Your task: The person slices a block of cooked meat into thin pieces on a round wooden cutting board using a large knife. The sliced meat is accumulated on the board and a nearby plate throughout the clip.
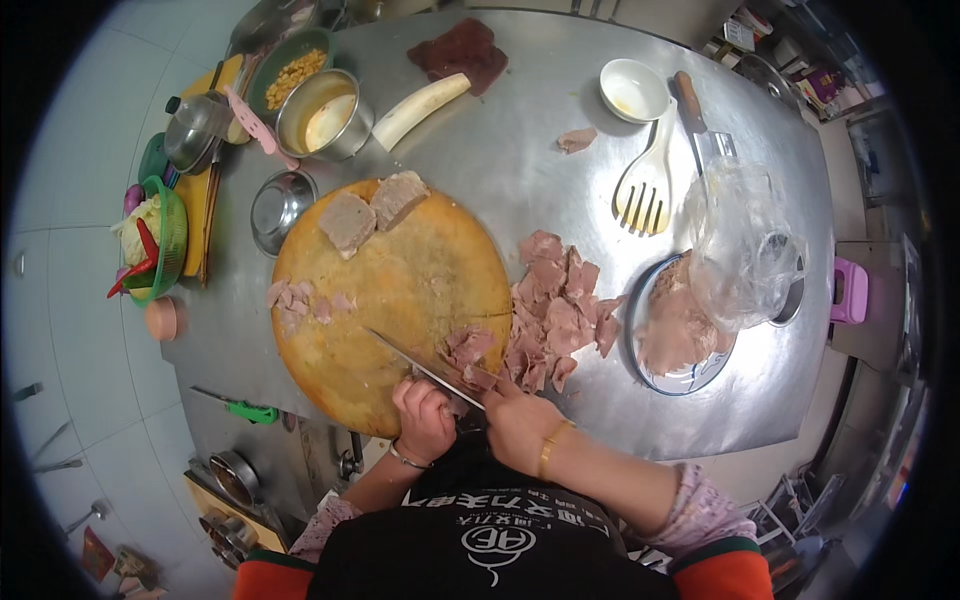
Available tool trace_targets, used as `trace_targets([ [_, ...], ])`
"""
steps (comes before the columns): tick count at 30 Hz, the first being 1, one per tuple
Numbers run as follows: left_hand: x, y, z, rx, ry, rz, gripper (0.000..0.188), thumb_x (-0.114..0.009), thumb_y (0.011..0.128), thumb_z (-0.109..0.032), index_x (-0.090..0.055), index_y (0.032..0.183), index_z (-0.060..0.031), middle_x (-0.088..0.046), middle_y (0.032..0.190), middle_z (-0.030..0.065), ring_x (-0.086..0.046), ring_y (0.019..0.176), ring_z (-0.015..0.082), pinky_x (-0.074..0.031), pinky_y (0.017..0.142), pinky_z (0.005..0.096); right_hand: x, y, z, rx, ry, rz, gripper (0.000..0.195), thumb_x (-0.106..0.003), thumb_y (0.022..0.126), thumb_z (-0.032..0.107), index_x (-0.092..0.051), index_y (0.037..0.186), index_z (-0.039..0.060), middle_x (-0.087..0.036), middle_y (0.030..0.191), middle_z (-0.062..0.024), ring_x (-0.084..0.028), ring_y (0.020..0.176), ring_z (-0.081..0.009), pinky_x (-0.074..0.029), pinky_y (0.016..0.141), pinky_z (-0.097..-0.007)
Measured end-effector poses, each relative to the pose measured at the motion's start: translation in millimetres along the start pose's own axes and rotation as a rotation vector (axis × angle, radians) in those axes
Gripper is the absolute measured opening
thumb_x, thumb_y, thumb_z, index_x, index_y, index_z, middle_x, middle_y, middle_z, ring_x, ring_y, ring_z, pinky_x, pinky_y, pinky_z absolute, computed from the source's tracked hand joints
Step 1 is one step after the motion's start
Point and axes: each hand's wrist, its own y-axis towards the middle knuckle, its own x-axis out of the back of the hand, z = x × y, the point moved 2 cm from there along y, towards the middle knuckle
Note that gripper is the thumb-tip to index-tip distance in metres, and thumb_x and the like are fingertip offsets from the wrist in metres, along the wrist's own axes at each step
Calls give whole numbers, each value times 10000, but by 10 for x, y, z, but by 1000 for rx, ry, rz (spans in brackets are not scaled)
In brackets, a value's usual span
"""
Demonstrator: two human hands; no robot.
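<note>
My right hand grips a knife, its blade slanting up and left over the near part of the round wooden chopping board. Close beside the blade, my left hand is curled at the board's near edge. Whatever may be in its fingers is hidden. Sliced meat lies on the board to the right of the blade, and a heap of thin slices spreads onto the steel table. Two thick meat blocks sit at the board's far side. Small meat scraps are at its left.
A plate of meat stands right of the heap, partly under a clear plastic bag. Beyond are a slotted turner, a white bowl and a wooden-handled cleaver. A steel pot and a green vegetable basket stand left.
</note>
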Motion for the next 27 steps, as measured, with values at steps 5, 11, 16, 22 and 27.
trace_targets([
  [5, -32, -105, 14, 14, 6, 21, 141, -502, 809, -92, -504, 942, -45, -457, 1057, 154, -408, 1020, 362, -324, 947, 487, 160, -678, -239, -22, 28, 99, 233, -523, 733, 33, -541, 954, -39, -549, 889, -228, -585, 775, -423, -491, 723, -473],
  [11, -43, -18, -17, 17, 15, 12, 145, -507, 813, -106, -502, 945, -47, -450, 1065, 153, -409, 1027, 361, -322, 950, 487, -22, -294, -79, 19, 4, 44, 228, -534, 726, 34, -528, 934, -59, -551, 870, -235, -589, 743, -422, -503, 690, -474],
  [16, -37, -32, 31, 9, -12, 30, 153, -505, 813, -113, -493, 949, -44, -459, 1043, 149, -412, 1021, 357, -323, 937, 477, -137, 35, -51, 43, 13, -62, 242, -546, 730, 51, -522, 942, -62, -556, 900, -241, -599, 767, -418, -508, 693, -472],
  [22, -20, -69, 22, 11, 8, -1, 157, -508, 780, -97, -491, 927, -45, -461, 1020, 148, -409, 1003, 356, -322, 931, 479, 106, -625, -294, -51, 0, 76, 249, -552, 730, 58, -534, 962, -28, -564, 902, -220, -591, 826, -415, -496, 732, -468],
  [27, -18, -11, -9, 15, -4, -10, 156, -504, 771, -88, -494, 920, -42, -460, 1016, 148, -405, 1004, 357, -320, 933, 483, 30, -510, -323, 4, 19, 86, 223, -553, 736, 61, -541, 939, -30, -567, 899, -221, -596, 793, -414, -495, 720, -472],
])
